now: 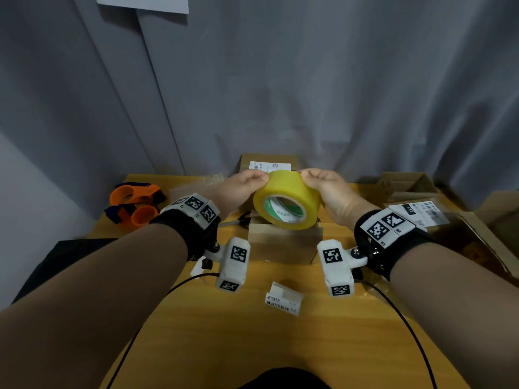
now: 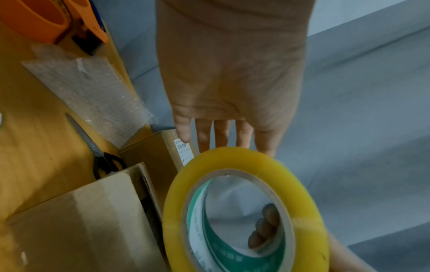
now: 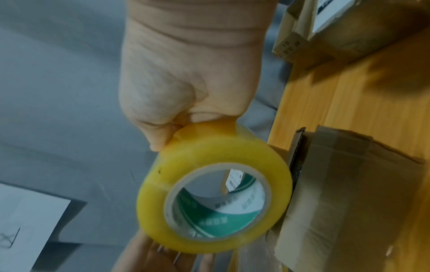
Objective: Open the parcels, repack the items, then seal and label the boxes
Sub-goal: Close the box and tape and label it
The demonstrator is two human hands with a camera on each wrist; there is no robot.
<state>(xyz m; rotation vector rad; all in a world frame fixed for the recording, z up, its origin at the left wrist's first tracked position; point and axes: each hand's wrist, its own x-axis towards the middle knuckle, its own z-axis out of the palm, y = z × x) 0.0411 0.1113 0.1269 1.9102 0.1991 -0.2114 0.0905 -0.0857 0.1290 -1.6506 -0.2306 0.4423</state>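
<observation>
1. A white shipping label on the box at the table's right carries a black patch reading "122"; its other print is too small to read.
2. The barcode slip near the front shows a barcode, its characters illegible.
3. Green core lettering inside the tape roll is blurred.

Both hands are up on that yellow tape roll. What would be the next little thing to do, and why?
Probably peel up the loose end of the tape roll. The left hand and the right hand hold it above the brown box, fingertips at its top edge, and no strip is pulled out yet. The box needs tape to be sealed.
</observation>
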